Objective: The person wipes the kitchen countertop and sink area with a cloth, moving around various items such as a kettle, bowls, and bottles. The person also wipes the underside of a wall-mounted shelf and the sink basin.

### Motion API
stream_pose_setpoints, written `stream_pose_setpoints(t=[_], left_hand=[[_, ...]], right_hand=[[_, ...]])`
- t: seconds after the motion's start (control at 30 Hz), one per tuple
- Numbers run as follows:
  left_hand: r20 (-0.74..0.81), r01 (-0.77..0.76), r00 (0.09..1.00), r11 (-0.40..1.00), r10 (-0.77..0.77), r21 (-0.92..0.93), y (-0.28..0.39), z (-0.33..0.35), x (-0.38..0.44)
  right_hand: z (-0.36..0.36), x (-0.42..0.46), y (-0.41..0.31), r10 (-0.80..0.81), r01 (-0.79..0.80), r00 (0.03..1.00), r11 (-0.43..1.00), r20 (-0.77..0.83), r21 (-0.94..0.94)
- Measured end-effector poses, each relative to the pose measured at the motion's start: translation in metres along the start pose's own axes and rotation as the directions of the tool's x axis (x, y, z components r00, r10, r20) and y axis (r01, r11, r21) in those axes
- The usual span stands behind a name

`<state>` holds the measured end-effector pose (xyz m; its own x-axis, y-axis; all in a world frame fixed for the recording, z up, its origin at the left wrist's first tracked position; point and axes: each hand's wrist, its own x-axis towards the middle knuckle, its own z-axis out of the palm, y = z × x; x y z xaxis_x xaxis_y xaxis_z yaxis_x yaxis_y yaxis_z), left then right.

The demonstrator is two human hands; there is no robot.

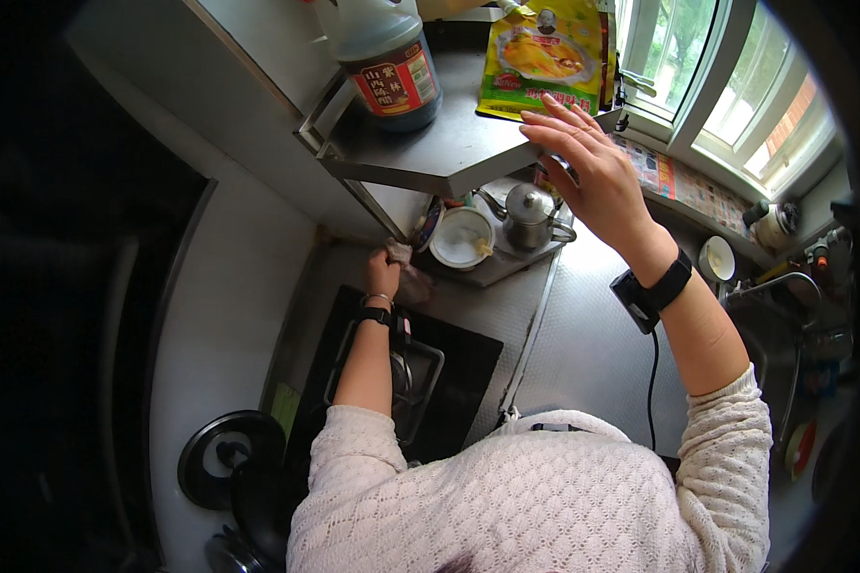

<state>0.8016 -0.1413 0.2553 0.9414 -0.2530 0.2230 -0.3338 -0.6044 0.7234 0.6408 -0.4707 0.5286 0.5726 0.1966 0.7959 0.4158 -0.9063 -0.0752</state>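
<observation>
My left hand (382, 273) grips a crumpled cloth rag (400, 251) above the back of the counter, behind the black gas hob (466, 358). Part of the rag hangs blurred beside the hand. My right hand (593, 161) is raised at the corner of the metal shelf (394, 154), its thumb apart from the fingers and nothing seen in it. Its fingertips overlap the lower edge of a yellow seasoning packet (545, 54); whether they touch it, I cannot tell. A large jug of dark vinegar (394, 75) stands on the shelf's left side.
Below the shelf, a white tub (462, 238) and a metal teapot (529, 218) stand on a board (494, 271). A white bowl (717, 258) is near the sink faucet (781, 283) at right. Pan lids (208, 437) lean at lower left. A cable (652, 387) hangs from my right wrist.
</observation>
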Motion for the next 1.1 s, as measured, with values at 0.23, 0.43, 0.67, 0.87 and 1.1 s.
stream_pose_setpoints(t=[0.23,0.43,0.67,0.87,1.1], left_hand=[[-0.099,-0.144,0.984,0.989,0.145,0.021,0.053,-0.049,0.015],[-0.242,-0.182,0.949,0.979,0.200,0.094,0.063,-0.078,0.029],[-0.479,-0.339,0.829,0.940,0.287,-0.023,0.136,-0.125,0.052],[-0.442,-0.260,0.861,0.964,0.253,0.046,0.114,-0.105,0.043],[-0.343,-0.224,0.906,0.969,0.248,0.108,0.076,-0.076,0.027]], right_hand=[[0.000,0.000,-0.002,0.003,-0.003,1.000,1.000,-0.007,0.012],[0.001,0.002,-0.003,0.008,-0.008,1.000,1.000,-0.002,0.024],[-0.001,0.000,-0.004,0.015,-0.015,1.000,1.000,0.001,0.015],[0.000,0.000,-0.005,0.018,-0.018,1.000,1.000,0.010,-0.008],[0.001,0.001,-0.005,0.020,-0.020,1.000,1.000,0.001,0.007]])
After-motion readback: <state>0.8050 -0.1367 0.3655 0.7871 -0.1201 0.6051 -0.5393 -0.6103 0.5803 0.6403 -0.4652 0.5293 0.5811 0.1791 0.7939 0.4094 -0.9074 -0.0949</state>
